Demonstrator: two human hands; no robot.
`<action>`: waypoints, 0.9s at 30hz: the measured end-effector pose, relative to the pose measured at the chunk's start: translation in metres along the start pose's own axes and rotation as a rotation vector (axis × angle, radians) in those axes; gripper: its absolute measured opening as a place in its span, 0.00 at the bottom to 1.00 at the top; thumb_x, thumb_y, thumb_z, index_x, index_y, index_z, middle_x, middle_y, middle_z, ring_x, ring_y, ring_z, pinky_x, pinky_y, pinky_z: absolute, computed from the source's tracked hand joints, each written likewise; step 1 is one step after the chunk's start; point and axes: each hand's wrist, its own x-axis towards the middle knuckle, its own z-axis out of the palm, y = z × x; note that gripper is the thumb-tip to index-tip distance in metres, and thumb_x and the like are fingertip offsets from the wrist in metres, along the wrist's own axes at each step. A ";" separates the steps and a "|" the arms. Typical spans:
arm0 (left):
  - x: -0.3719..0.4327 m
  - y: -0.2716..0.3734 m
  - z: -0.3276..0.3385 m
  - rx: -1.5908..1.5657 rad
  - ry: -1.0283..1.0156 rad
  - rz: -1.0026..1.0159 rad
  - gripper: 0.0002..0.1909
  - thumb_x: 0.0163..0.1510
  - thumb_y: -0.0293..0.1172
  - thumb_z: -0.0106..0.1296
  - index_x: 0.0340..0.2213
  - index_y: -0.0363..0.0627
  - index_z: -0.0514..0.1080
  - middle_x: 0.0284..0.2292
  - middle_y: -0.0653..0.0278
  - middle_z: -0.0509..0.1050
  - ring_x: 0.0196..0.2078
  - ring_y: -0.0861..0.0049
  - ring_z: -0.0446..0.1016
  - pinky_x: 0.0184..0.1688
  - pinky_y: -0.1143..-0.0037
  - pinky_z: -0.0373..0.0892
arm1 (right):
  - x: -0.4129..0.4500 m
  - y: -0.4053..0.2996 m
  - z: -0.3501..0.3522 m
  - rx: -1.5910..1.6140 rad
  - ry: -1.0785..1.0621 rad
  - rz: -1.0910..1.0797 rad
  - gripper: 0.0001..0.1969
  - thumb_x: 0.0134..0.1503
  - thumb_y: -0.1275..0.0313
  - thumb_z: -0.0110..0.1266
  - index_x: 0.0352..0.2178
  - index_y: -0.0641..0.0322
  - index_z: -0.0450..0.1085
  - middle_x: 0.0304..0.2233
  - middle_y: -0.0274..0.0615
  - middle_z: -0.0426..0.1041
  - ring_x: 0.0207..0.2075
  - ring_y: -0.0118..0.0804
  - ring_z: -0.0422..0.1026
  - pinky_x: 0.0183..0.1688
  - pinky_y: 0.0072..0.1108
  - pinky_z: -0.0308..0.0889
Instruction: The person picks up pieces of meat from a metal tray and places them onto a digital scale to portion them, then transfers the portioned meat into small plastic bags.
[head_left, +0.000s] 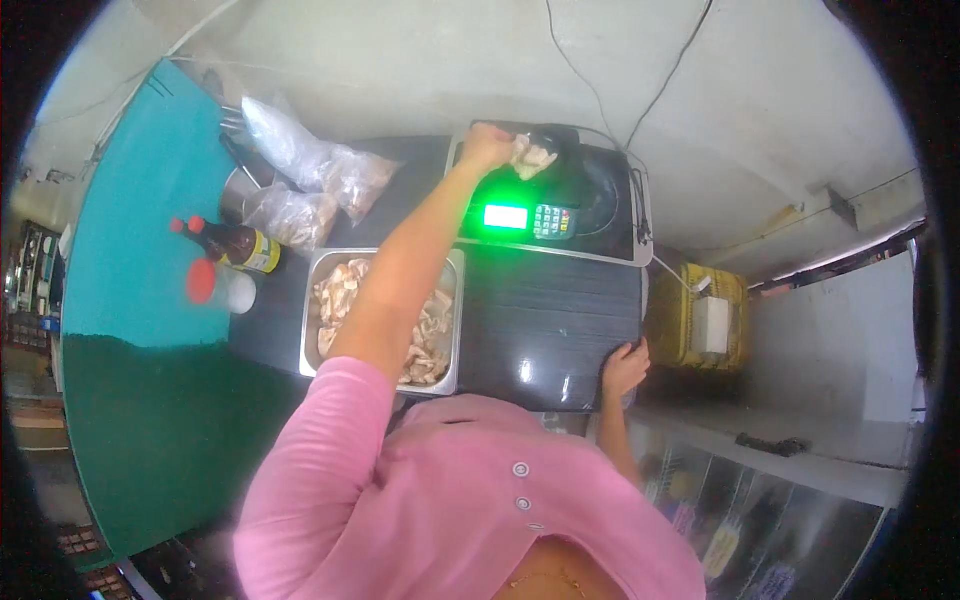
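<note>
My left hand (487, 146) reaches far forward and pinches a few pale pieces of raw meat (534, 157), perhaps in a clear plastic bag. They hang just behind the lit green display (505, 217) of a digital scale, beside its keypad (552, 222). Glare and the dark surface hide whether the meat touches the scale's platform. Under my left forearm stands a rectangular steel pan (459, 322) with many similar pieces of meat (339, 292). My right hand (625, 367) rests at the right edge of the dark table (551, 322), fingers slightly apart, holding nothing.
Stuffed plastic bags (289, 146) lean at the back left. Red-capped bottles (251, 249) and a red-lidded jar (201, 281) stand near a green partition (150, 210). The scale sits on a white-framed black panel (641, 255). A yellow crate (739, 315) is at right; cables (637, 124) hang behind.
</note>
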 end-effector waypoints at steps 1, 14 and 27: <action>-0.002 0.000 -0.002 0.020 -0.042 0.008 0.18 0.41 0.28 0.56 0.37 0.35 0.71 0.27 0.58 0.76 0.26 0.77 0.75 0.26 0.78 0.71 | 0.000 0.000 0.000 -0.001 0.001 0.004 0.20 0.51 0.68 0.45 0.47 0.63 0.61 0.41 0.48 0.67 0.42 0.49 0.64 0.43 0.35 0.60; -0.080 0.003 -0.116 0.003 -0.061 0.154 0.16 0.43 0.35 0.54 0.35 0.43 0.74 0.31 0.59 0.76 0.33 0.74 0.75 0.37 0.74 0.69 | -0.002 -0.003 -0.003 -0.029 0.012 -0.011 0.19 0.52 0.67 0.44 0.46 0.60 0.62 0.40 0.47 0.67 0.41 0.48 0.65 0.42 0.36 0.60; -0.288 -0.036 -0.207 -0.741 -0.263 0.183 0.18 0.50 0.29 0.50 0.43 0.38 0.67 0.38 0.63 0.73 0.39 0.78 0.71 0.40 0.78 0.67 | 0.000 0.002 0.000 -0.093 -0.038 -0.024 0.21 0.53 0.65 0.43 0.47 0.63 0.61 0.43 0.50 0.67 0.44 0.50 0.65 0.45 0.37 0.61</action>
